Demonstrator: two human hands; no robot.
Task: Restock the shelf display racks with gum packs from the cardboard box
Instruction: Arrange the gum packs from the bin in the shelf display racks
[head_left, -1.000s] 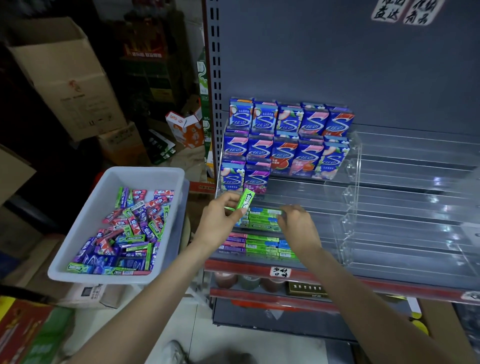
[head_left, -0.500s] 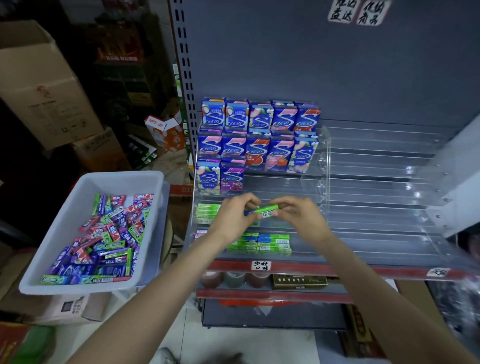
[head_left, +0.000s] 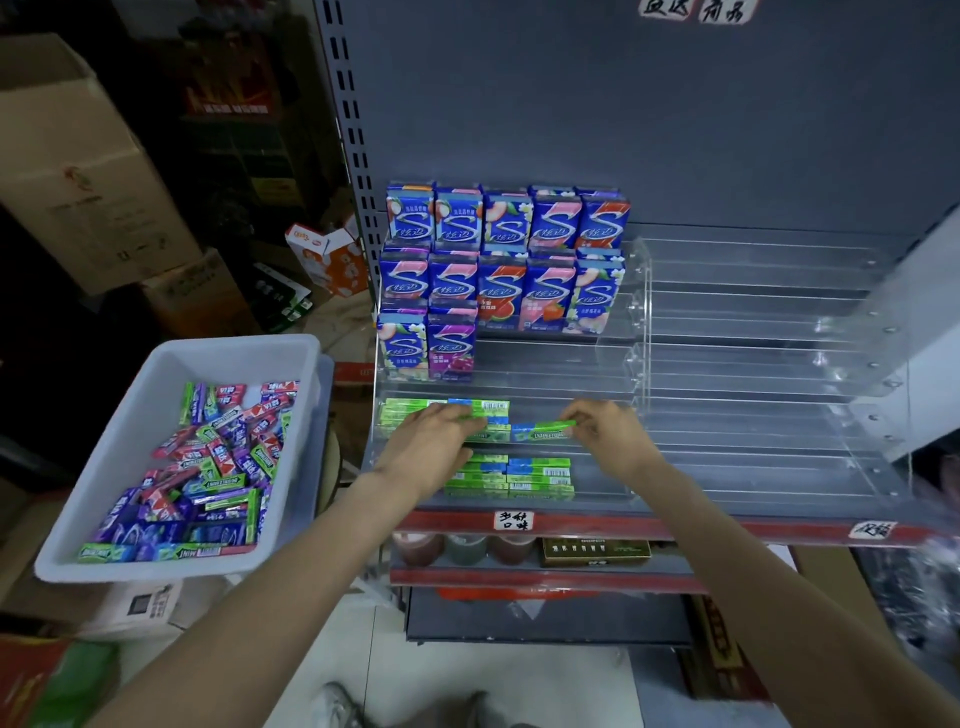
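Fingertips (head_left: 570, 420) of the right hand (head_left: 608, 436) pinch the right end of a green gum pack (head_left: 543, 430), thumb and forefinger closed on it, rest of the fingers loosely curled. I see the pack lying flat and lengthwise on the second-lowest tier of the clear acrylic rack (head_left: 639, 364), just right of the green stack (head_left: 415, 410) already on that tier. Left hand (head_left: 428, 447) is palm-down over that stack, fingers bent, tips at the left end of the same pack; I can't tell if it grips anything or just presses. One tier below the held pack sits a row of green and blue packs (head_left: 511, 475), near the rack's front edge. Above it, three tiers hold upright blue boxes (head_left: 501, 260): five, five, then two at the rack's left side. Everything right of the held pack on the rack is bare acrylic. Left of the rack, a white plastic bin (head_left: 156, 374) holds a loose heap of mixed gum packs (head_left: 208, 467), green, purple, red, blue. Bin sits apart from the rack, on top of cartons. Below the rack runs a red shelf edge (head_left: 675, 527) with a handwritten label (head_left: 513, 519). Brown cardboard boxes (head_left: 78, 156) are stacked further left, behind the bin.
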